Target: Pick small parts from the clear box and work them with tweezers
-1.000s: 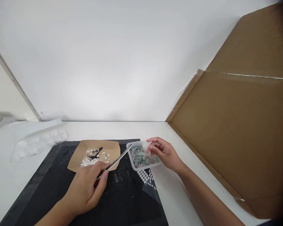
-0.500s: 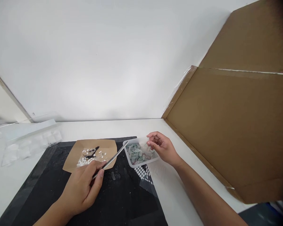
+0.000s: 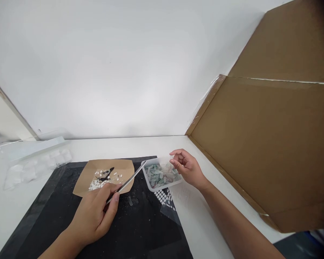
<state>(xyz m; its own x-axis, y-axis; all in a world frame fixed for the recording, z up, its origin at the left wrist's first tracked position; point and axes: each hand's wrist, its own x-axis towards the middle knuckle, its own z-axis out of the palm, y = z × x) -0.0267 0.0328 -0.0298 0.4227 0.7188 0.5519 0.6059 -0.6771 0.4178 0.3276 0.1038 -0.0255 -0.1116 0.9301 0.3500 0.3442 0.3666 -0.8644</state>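
My left hand is closed round slim metal tweezers, whose tips point up and right to the near left rim of a clear plastic box. Small translucent greenish pieces fill that box. Above its right side, my right hand pinches a small clear piece between thumb and forefinger; what kind of piece it is I cannot make out. Partly behind my left hand lies a brown paper tray with white bits and a black scrap in it.
A black mat covers the middle of the white table. White stickers lie by the box. Clear plastic packaging stands at the left. A cardboard panel rises on the right, and a white wall at the back.
My right hand has shifted very slightly up and to the right with the clear piece. My left hand and the tweezers have hardly moved.
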